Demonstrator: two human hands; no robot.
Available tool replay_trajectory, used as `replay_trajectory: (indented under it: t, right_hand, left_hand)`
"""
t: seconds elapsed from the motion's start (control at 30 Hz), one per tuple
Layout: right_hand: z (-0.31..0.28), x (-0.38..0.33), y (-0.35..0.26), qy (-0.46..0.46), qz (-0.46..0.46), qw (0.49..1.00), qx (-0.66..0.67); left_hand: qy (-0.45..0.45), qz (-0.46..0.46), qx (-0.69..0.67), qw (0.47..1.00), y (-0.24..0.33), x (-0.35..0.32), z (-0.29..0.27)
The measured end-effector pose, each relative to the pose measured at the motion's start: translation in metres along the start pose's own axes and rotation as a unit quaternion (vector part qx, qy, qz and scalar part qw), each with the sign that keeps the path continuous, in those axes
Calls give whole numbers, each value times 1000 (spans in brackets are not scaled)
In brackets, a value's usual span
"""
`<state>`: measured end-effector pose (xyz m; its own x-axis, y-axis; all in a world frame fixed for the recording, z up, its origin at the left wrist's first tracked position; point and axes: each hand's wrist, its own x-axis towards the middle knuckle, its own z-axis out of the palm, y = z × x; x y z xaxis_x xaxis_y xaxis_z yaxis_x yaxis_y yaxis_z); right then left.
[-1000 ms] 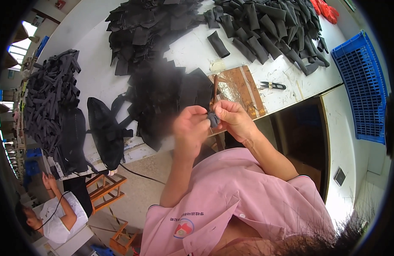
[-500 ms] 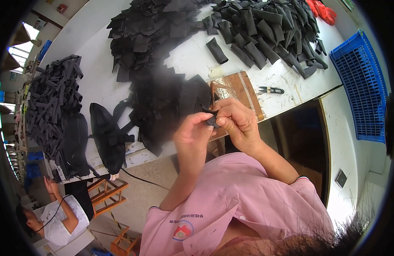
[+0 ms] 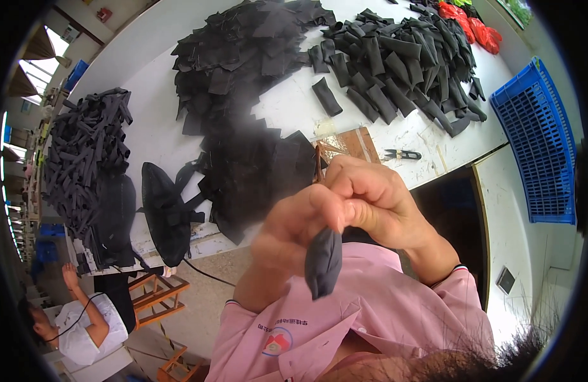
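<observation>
My left hand [image 3: 291,219], partly blurred, is closed with its fingertips pinching the upper end of a black fabric tube [image 3: 324,264]. The tube hangs below the fingers in front of my pink shirt, its sides puffed out. My right hand [image 3: 380,200] meets the left at that same end, thumb and fingers pressed together; its grip on the cloth is mostly hidden. Just beyond the hands, a thin brown rod [image 3: 318,164] stands at the edge of a brown board [image 3: 354,145]. Flat black fabric pieces [image 3: 262,172] lie to the left of the rod.
Finished-looking black tubes [image 3: 402,63] are heaped at the far right, with thread snips [image 3: 402,155] nearer. Narrow black strips [image 3: 84,165] and a black pointed fabric item [image 3: 164,213] lie left. A blue crate [image 3: 539,140] stands right. Another person [image 3: 93,328] sits at lower left.
Both hands have come away from the rod, toward my body. The black fabric tube, earlier mostly hidden at the rod's tip, now hangs in view below my fingers.
</observation>
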<state>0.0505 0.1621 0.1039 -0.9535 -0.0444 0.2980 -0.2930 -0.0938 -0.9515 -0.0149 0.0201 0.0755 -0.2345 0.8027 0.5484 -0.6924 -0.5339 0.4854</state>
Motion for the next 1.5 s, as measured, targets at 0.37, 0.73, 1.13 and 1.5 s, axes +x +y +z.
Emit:
replay_trajectory:
  t: [0.37, 0.73, 1.13, 1.5]
  right_hand:
    - [-40, 14, 92, 44, 242, 958, 147]
    - [-53, 25, 111, -35, 210, 962, 171]
    - [-51, 36, 95, -47, 200, 978, 25]
    - [-44, 12, 91, 128, 122, 981, -85]
  left_hand:
    - [305, -21, -231, 924, -28, -25, -86]
    - [445, -9, 3, 895, -21, -12, -58]
    - [278, 54, -337, 898, -24, -28, -79]
    - [295, 59, 560, 772, -11, 0, -61]
